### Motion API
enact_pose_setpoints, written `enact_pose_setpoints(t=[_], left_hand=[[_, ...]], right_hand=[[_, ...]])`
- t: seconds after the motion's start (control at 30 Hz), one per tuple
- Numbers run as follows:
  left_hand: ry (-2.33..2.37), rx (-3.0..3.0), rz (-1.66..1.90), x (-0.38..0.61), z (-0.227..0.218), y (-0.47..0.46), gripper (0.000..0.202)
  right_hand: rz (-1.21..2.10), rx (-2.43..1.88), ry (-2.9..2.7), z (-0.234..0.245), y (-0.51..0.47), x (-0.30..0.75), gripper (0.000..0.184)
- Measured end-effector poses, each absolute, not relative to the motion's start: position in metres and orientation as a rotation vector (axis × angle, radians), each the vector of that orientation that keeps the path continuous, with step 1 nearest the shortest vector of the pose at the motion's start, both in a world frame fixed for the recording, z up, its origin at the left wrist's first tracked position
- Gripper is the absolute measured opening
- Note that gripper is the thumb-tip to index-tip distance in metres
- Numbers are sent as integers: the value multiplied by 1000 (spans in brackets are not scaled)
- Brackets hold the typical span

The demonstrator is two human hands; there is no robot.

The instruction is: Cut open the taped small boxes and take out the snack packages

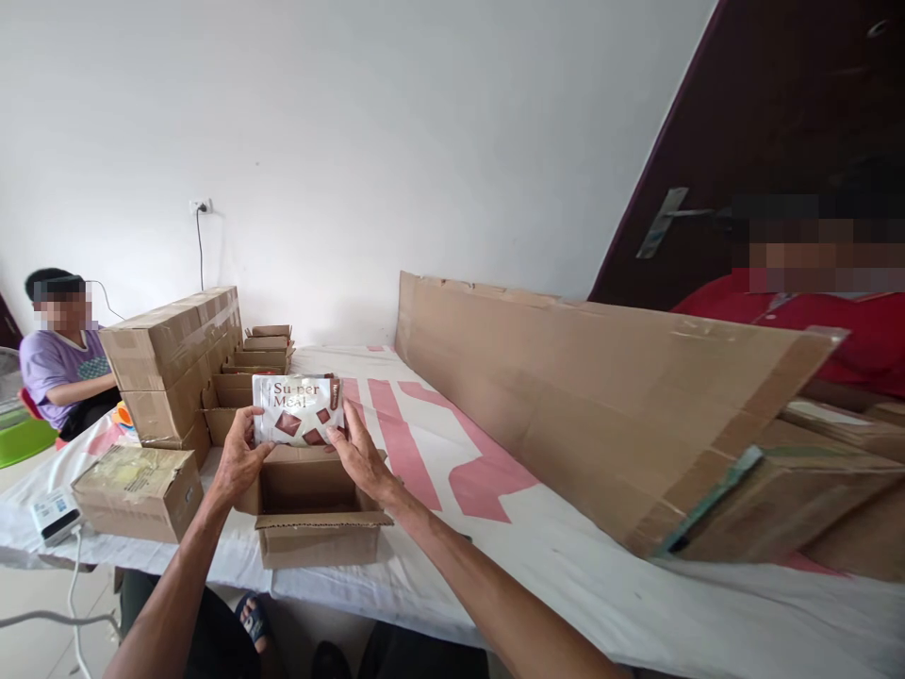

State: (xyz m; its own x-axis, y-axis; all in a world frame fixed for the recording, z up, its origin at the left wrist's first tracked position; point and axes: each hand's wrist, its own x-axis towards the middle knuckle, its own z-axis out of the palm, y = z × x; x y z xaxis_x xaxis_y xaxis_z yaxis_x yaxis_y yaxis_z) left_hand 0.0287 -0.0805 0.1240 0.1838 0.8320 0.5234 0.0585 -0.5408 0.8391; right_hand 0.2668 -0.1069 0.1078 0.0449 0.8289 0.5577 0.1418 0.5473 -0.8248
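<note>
Both my hands hold a stack of white pouches (298,408) printed "Super Meal" with brown squares, upright just above a small open cardboard box (311,514). My left hand (238,455) grips the stack's left edge. My right hand (359,455) pinches its right lower corner. The box stands at the near edge of the table (551,556) with its flaps folded out, and its inside looks empty.
Behind the pouches, several open boxes (258,363) line up beside a stack of sealed cartons (173,358). A closed box (138,490) and a small white device (53,517) lie left. A long cardboard sheet (600,396) leans right. One person sits far left, another far right.
</note>
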Motion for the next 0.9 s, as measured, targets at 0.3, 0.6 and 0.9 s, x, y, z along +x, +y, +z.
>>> enact_pose_setpoints(t=[0.3,0.6,0.9], left_hand=[[869,1772,1434,29,126,-91,54],[912,1755,1474,27,123,-93,55],[892,1521,1524,23,127,-88,94]], right_hand=[[627,-936,-1427,106,-113,265,79],[676,-963,-1441,110,-121,264,81],[683,-881,-1517,120,-125,261,76]])
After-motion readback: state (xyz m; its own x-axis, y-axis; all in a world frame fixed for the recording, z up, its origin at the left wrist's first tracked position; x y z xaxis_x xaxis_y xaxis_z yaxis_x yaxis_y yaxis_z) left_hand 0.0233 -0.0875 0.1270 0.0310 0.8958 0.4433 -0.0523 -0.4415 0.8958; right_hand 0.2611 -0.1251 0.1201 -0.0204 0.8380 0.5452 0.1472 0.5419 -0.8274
